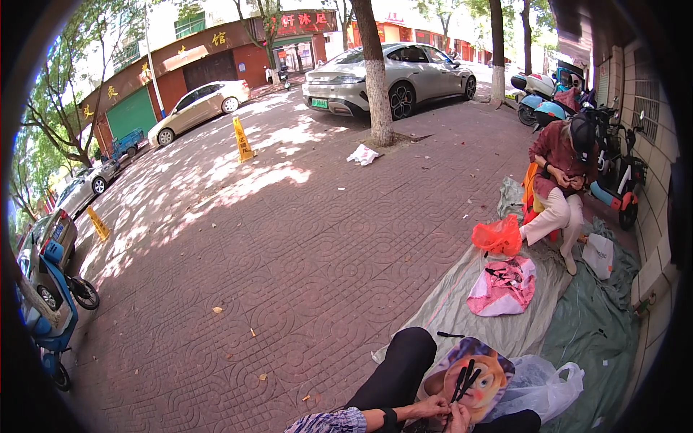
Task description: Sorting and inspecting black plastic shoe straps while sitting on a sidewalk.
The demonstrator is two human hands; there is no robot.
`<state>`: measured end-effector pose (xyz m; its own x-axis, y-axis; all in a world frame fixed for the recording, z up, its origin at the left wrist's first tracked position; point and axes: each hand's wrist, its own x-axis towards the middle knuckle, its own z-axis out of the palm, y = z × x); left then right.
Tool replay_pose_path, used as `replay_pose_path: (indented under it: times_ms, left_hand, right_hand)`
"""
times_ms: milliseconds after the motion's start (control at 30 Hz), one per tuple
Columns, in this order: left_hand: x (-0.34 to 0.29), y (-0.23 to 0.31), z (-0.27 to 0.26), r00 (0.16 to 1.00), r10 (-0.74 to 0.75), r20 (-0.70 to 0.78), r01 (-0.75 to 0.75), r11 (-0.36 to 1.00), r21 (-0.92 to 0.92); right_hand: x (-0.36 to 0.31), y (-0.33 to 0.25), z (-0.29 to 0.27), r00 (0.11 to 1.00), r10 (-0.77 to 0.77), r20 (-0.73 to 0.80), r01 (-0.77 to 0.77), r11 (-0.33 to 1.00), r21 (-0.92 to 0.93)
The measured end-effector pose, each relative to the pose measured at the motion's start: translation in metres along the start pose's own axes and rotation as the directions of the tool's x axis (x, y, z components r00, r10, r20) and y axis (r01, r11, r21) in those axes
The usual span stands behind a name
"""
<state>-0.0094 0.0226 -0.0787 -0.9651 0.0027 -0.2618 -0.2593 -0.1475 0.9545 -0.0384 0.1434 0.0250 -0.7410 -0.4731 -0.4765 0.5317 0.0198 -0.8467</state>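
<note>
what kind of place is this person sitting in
It looks like a paved sidewalk beside a street: a tree with a white-painted trunk rises from the paving, a silver car is parked just behind it, and shopfronts line the far side.

Strips (469,385) at hands (433,406), plastic bag (552,395) right, car (432,78) behind tree (377,79)

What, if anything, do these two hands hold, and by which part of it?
It cannot be told: the left hand and right hand are close together at the lower ends of the black strips, but any hold is unclear.
</note>
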Motion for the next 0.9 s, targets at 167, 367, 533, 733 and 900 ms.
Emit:
replay_pose_path:
  times_ms: [167,367,533,733,900]
  left_hand:
    - [0.000,0.001,0.001,1.000,-0.016,-0.001,0.016,1.000,0.011]
    - [0.000,-0.003,0.000,1.000,0.003,0.007,-0.003,1.000,-0.004]
    - [0.002,-0.005,0.000,1.000,0.005,0.004,-0.005,1.000,0.003]
    - [0.002,-0.007,0.000,1.000,-0.010,-0.006,0.010,1.000,0.009]
    - [0.000,0.000,0.001,0.999,-0.027,0.017,0.027,1.000,-0.005]
  right_hand:
    - [0.002,0.002,-0.002,1.000,0.003,-0.006,-0.003,1.000,0.007]
    - [0.007,0.012,-0.008,1.000,-0.007,-0.022,0.007,1.000,-0.002]
    - [0.008,0.013,-0.008,1.000,-0.011,-0.024,0.011,1.000,-0.005]
    - [0.009,0.015,-0.010,1.000,-0.019,-0.016,0.019,1.000,0.000]
    - [0.013,0.018,-0.013,1.000,-0.025,0.002,0.025,0.999,0.029]
